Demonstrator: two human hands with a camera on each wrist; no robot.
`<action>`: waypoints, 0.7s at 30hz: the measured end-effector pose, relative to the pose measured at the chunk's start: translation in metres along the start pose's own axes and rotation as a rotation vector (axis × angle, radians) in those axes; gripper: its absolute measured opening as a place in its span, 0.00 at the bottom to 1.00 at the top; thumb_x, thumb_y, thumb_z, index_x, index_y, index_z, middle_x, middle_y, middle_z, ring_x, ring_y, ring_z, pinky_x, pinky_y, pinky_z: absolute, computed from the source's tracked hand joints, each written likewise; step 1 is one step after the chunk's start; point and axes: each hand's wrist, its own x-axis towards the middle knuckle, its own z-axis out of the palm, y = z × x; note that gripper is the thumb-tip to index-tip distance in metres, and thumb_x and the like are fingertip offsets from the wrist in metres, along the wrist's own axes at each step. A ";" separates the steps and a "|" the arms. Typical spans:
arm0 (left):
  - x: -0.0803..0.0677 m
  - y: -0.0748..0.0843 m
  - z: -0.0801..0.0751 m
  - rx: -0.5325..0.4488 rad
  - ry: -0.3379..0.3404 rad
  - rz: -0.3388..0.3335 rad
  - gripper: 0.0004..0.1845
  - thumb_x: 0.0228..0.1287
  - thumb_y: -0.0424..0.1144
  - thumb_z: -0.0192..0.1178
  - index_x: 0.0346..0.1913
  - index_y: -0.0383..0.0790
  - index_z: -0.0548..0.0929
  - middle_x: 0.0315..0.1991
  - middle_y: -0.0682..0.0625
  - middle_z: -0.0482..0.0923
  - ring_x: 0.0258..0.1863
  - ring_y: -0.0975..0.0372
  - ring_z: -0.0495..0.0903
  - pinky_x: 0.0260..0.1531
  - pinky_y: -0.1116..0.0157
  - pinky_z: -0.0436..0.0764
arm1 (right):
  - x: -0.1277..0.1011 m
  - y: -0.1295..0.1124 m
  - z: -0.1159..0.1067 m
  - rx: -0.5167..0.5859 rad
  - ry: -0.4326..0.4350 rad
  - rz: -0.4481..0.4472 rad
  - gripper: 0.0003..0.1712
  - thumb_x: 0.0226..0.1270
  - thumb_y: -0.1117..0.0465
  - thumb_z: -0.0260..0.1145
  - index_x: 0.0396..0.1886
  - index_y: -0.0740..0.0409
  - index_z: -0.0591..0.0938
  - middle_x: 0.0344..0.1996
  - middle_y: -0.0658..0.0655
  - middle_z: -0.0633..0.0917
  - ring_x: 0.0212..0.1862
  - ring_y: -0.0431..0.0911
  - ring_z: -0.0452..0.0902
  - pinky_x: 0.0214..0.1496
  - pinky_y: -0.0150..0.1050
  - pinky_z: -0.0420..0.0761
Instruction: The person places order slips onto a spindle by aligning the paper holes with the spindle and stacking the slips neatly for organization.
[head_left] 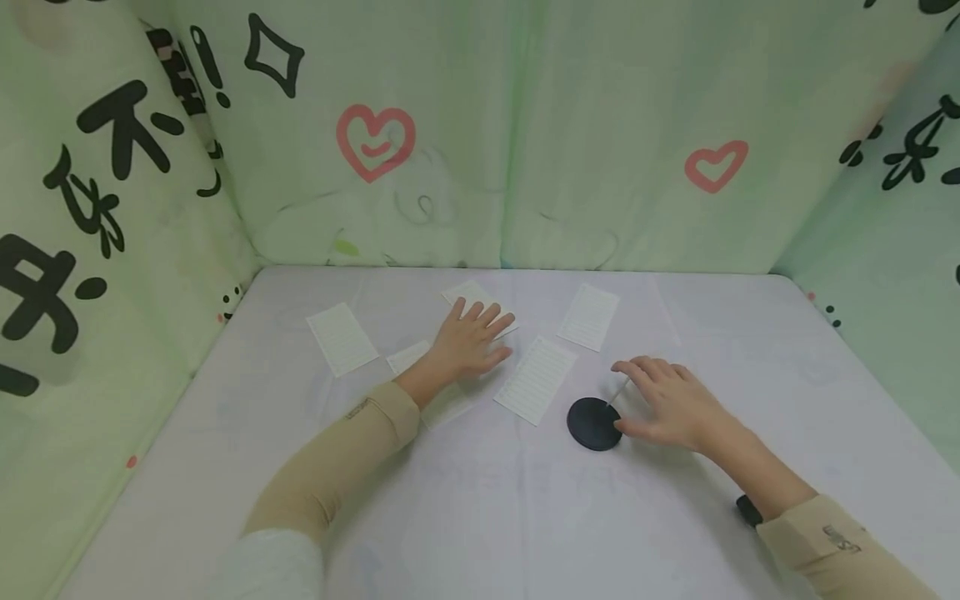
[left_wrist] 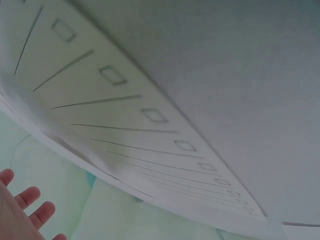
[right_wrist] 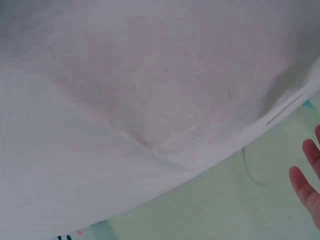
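Note:
My left hand (head_left: 471,340), fingers spread, is over several small lined white paper sheets and overlaps the back one (head_left: 467,292) in the head view. The left wrist view shows a sheet (left_wrist: 125,100) up close, printed with lines and small boxes. My right hand (head_left: 667,404) has its fingers apart beside a round black disc (head_left: 588,423), its thumb right at the disc's edge. A thin pale stick (head_left: 618,392) rises from the disc towards the index finger. Only the fingers (right_wrist: 302,187) of that hand show in the right wrist view.
More lined sheets lie at the left (head_left: 342,340), at the back right (head_left: 589,317) and in the middle (head_left: 536,380). A small black object (head_left: 748,510) is partly hidden by my right forearm. Printed green curtains (head_left: 600,167) surround the white-covered table (head_left: 480,533).

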 end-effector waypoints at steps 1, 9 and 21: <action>0.002 0.001 0.000 -0.002 -0.005 0.004 0.31 0.69 0.61 0.29 0.71 0.56 0.48 0.71 0.54 0.50 0.69 0.56 0.49 0.66 0.51 0.42 | 0.000 -0.001 0.001 -0.007 0.000 -0.013 0.39 0.52 0.42 0.65 0.59 0.56 0.66 0.53 0.59 0.71 0.57 0.57 0.65 0.56 0.58 0.63; 0.023 0.015 -0.004 0.010 -0.028 0.026 0.30 0.69 0.60 0.29 0.71 0.57 0.47 0.71 0.55 0.48 0.69 0.57 0.48 0.67 0.52 0.43 | -0.001 -0.010 0.010 -0.054 -0.007 -0.076 0.41 0.49 0.38 0.65 0.57 0.58 0.67 0.51 0.58 0.73 0.55 0.54 0.67 0.55 0.54 0.65; 0.049 0.034 -0.001 0.051 -0.067 0.016 0.27 0.70 0.58 0.31 0.70 0.58 0.51 0.69 0.56 0.51 0.68 0.60 0.50 0.67 0.53 0.45 | -0.002 -0.017 0.016 -0.085 0.016 -0.135 0.41 0.48 0.35 0.64 0.51 0.62 0.72 0.46 0.57 0.76 0.50 0.51 0.70 0.50 0.53 0.70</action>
